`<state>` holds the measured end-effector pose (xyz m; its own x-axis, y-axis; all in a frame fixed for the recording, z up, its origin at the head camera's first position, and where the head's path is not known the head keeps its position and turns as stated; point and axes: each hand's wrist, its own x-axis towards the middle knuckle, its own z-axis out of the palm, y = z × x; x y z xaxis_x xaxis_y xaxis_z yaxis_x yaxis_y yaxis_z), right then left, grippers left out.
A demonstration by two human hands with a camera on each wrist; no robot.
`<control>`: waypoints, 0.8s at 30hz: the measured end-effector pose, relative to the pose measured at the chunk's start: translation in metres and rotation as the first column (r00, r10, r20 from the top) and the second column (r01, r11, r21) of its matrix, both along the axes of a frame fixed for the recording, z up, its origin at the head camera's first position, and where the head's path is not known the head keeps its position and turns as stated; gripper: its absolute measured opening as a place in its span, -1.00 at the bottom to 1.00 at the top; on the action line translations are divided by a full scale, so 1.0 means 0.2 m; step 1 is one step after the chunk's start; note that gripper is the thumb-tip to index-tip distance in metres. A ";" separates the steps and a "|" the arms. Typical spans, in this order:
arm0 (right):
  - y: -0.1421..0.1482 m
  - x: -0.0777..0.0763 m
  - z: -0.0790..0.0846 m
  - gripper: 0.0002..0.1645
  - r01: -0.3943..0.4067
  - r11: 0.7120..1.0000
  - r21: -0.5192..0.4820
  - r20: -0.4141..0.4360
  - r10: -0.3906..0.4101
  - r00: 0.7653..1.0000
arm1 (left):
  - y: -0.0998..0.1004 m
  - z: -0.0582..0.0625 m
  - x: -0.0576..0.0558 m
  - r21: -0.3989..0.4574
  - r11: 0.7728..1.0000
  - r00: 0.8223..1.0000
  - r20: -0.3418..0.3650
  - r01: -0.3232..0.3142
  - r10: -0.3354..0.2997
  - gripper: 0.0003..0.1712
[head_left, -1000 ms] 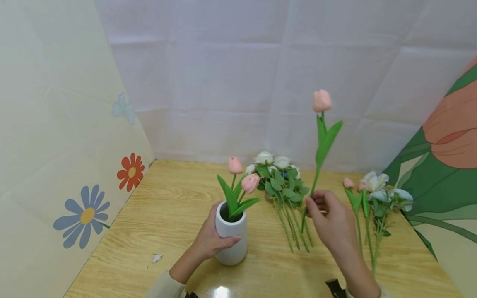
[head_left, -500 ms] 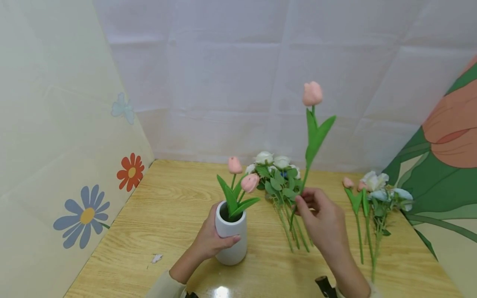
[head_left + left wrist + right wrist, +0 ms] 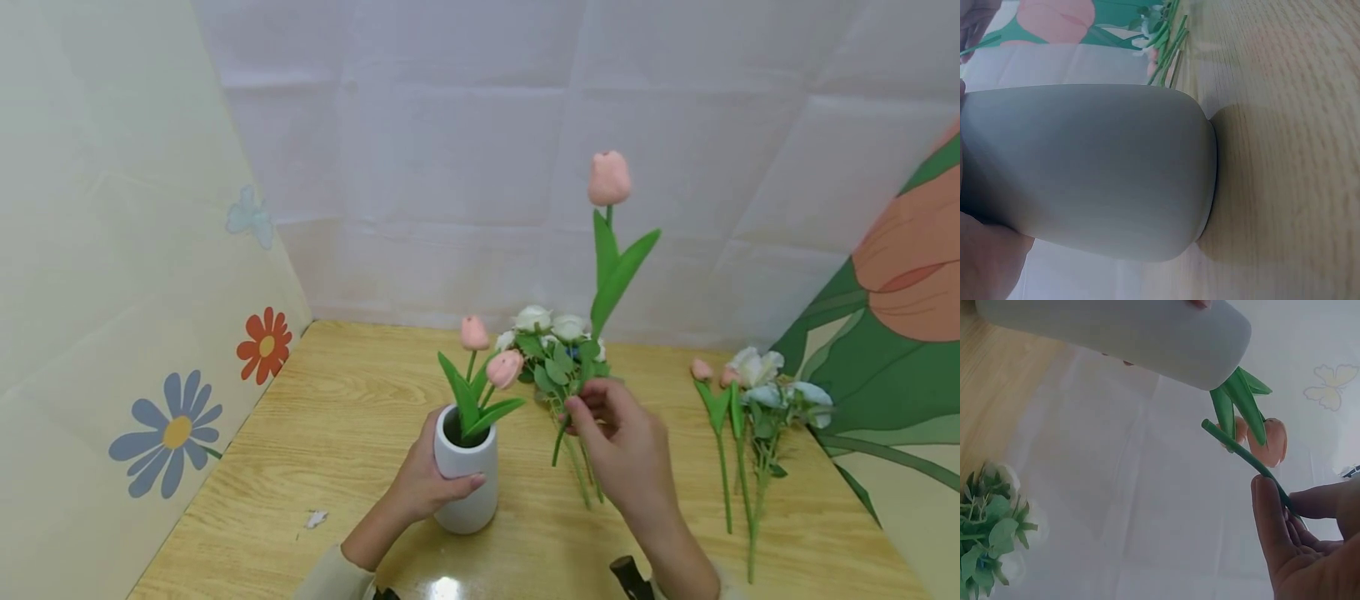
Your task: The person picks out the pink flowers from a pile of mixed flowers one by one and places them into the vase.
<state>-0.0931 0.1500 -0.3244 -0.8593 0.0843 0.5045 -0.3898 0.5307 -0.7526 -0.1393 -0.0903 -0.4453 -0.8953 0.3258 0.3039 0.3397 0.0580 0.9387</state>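
A white vase [image 3: 467, 492] stands upright on the wooden table, gripped near its upper part by my left hand [image 3: 429, 479]. Two pink tulips [image 3: 504, 368] with green leaves stick out of its mouth. To the right of the vase, my right hand [image 3: 626, 446] pinches the lower stem of another pink tulip [image 3: 609, 179], which it holds upright in the air. In the right wrist view the cut end of that stem [image 3: 1235, 445] points toward the vase's mouth, with thumb and fingers around the stem. The left wrist view shows the vase's base [image 3: 1200, 181] on the table.
Behind the right hand lies a bunch of white roses [image 3: 551, 333] with green stems. Farther right are pink tulips [image 3: 717, 408] and white and pale blue flowers [image 3: 780, 387]. A small white scrap [image 3: 316, 519] lies at left. A pale cloth [image 3: 450, 167] hangs behind the table.
My right hand has moved left toward the vase, carrying the tulip, which now overlaps the white roses in view. The left hand and the vase have stayed put.
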 end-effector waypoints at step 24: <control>-0.16 -0.01 0.05 -0.83 -0.179 0.970 -0.164 -0.150 0.155 0.976 | 0.00 0.00 -0.01 -0.019 1.000 1.000 0.004 -0.005 0.005 0.08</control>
